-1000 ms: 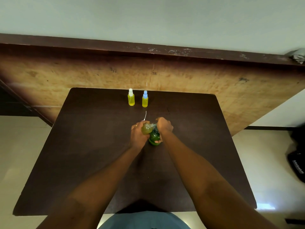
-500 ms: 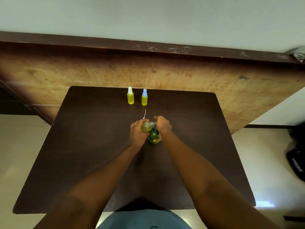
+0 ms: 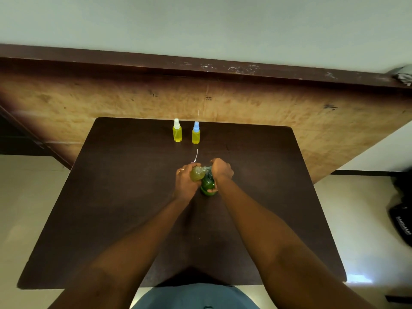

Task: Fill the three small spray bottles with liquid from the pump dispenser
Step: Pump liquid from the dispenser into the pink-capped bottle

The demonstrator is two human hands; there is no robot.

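Gripping a capless small bottle [image 3: 197, 173] in my left hand [image 3: 186, 182], I see clear plastic showing yellow-green. It is tilted, its long axis running across, threaded neck pointing at my right hand [image 3: 221, 170]. That hand is curled over the head of the one dark green pump dispenser [image 3: 208, 186], which stands on the bench [image 3: 111, 197] between the hands. Beyond the hands two yellow bottles stand upright, a white-topped spray bottle [image 3: 177, 132] and a blue-topped spray bottle [image 3: 196, 134]. Just past my fingers lies one loose spray top [image 3: 196, 156] with its thin tube. That makes three small bottles.
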